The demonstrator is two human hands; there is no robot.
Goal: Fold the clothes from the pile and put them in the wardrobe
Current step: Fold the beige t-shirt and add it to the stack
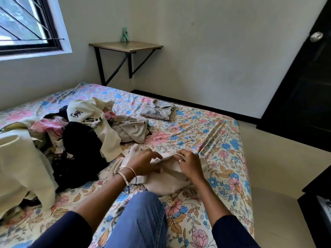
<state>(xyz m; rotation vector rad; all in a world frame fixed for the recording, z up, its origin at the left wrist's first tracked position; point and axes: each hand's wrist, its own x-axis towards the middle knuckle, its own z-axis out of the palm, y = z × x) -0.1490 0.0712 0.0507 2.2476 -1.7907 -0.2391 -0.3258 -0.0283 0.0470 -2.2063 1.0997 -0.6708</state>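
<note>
A cream garment point(166, 181) lies bunched on the floral bed sheet point(215, 133) just beyond my knee. My left hand point(145, 162), with bangles on the wrist, rests on its left part with fingers reaching across the cloth. My right hand point(188, 162), wearing a ring, pinches the garment's upper edge. The pile of unfolded clothes point(75, 133), cream, black and pink, spreads over the left of the bed. One folded patterned garment point(158, 110) lies flat farther back on the bed.
A wall-mounted shelf point(125, 46) with a small green figure point(124, 34) hangs in the corner behind the bed. A dark door with a round knob point(316, 36) stands at the right. Dark furniture point(317, 203) sits at the right edge, floor between it and the bed.
</note>
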